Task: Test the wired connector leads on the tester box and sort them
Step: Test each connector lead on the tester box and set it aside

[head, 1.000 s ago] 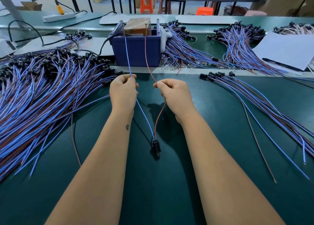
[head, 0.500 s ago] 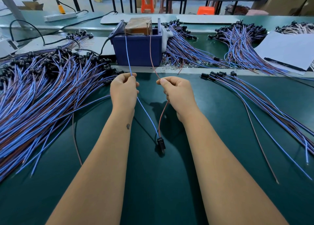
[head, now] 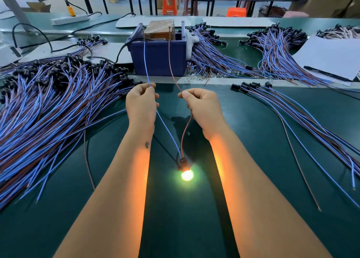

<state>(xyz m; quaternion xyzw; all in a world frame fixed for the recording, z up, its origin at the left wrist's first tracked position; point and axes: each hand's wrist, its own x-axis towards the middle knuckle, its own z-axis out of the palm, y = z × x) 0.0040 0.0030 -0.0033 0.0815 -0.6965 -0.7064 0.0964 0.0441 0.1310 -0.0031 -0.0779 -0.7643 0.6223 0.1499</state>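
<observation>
- Left hand [head: 141,104] pinches thin blue wire [head: 146,63]; right hand [head: 202,106] pinches thin brown wire [head: 169,59].
- Both wire tips reach dark blue plastic tester box [head: 157,59].
- Small black connector [head: 182,163] glows (yellow-green) above green bench [head: 175,218].

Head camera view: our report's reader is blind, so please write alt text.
A lamp glows between a person's forearms while the left hand pinches its blue wire and the right hand its brown wire, both reaching the tester box.

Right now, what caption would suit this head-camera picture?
Left hand and right hand touch blue wire and brown wire to tester box; lamp glows.
</observation>
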